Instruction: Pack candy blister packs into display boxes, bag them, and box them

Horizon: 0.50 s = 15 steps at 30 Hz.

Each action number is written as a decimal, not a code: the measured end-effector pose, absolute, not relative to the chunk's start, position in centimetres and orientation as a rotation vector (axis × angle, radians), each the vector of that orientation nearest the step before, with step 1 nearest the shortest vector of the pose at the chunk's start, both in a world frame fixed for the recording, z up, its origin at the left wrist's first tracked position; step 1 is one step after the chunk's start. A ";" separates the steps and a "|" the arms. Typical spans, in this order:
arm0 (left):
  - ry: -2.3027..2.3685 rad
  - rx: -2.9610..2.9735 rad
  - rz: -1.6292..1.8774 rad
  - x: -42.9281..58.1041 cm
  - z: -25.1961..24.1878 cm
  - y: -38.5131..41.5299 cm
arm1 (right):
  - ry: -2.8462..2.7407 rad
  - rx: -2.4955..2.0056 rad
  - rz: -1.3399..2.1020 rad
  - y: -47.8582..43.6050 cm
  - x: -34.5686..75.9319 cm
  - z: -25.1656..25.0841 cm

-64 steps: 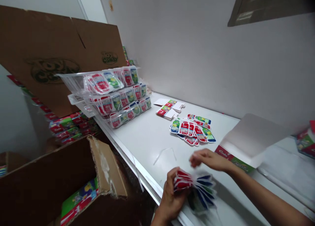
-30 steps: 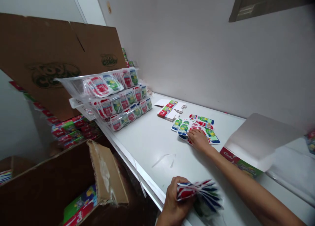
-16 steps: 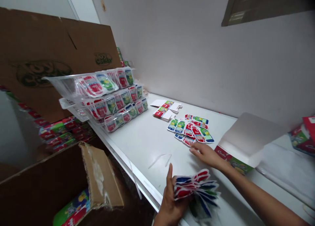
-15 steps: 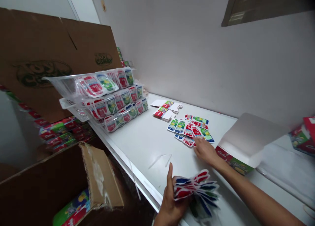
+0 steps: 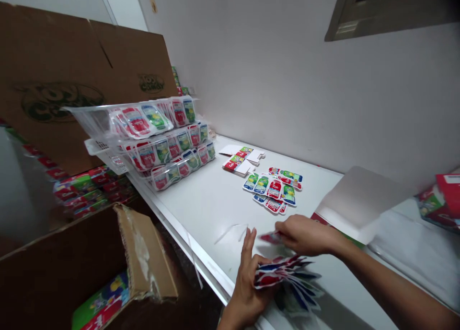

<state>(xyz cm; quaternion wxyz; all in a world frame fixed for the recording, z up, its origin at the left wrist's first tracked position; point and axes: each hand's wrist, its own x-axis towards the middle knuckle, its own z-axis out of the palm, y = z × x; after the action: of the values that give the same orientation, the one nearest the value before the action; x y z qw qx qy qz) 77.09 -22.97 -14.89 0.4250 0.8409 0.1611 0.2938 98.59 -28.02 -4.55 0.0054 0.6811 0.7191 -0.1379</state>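
Note:
At the near edge of the table, my left hand [image 5: 247,284] is closed around a fanned bundle of candy sachets [image 5: 293,279] in red, blue and green, with two of its fingers pointing up. My right hand [image 5: 307,235] pinches a reddish sachet [image 5: 270,237], blurred by motion, just above and beyond the bundle. Farther back, several loose sachets [image 5: 273,188] shaped like bottles or cans lie overlapping on the white table [image 5: 201,195].
Flattened small cartons [image 5: 239,163] lie behind the loose sachets. Clear trays full of sachets [image 5: 176,147] are stacked at left, before a large cardboard box [image 5: 89,71]. An open carton [image 5: 147,258] stands at lower left. To the right are an open display box [image 5: 359,200] and a red box [image 5: 443,200].
My right hand has picked up a sachet from the loose pile and brought it back toward the bundle. My left hand still holds the bundle in nearly the same place.

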 end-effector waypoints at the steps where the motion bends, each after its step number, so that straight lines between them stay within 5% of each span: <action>1: 0.377 2.105 0.731 77.2 -15.0 -22.9 | 2.343 1.993 -0.578 -27.9 97.8 -3.9; 7: 0.315 1.911 0.818 77.6 -17.5 -23.3 | 2.187 2.004 -1.118 -22.9 99.4 -4.7; 15: 0.371 1.848 0.787 77.9 -20.8 -22.2 | 1.280 2.668 -0.401 -15.4 110.9 -9.1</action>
<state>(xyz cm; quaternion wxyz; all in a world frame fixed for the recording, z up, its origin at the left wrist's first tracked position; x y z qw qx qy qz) 77.89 -22.21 -20.83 0.5221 0.7716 0.1551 0.3287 110.85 -15.43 -9.12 0.0777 0.8907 0.4274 -0.1339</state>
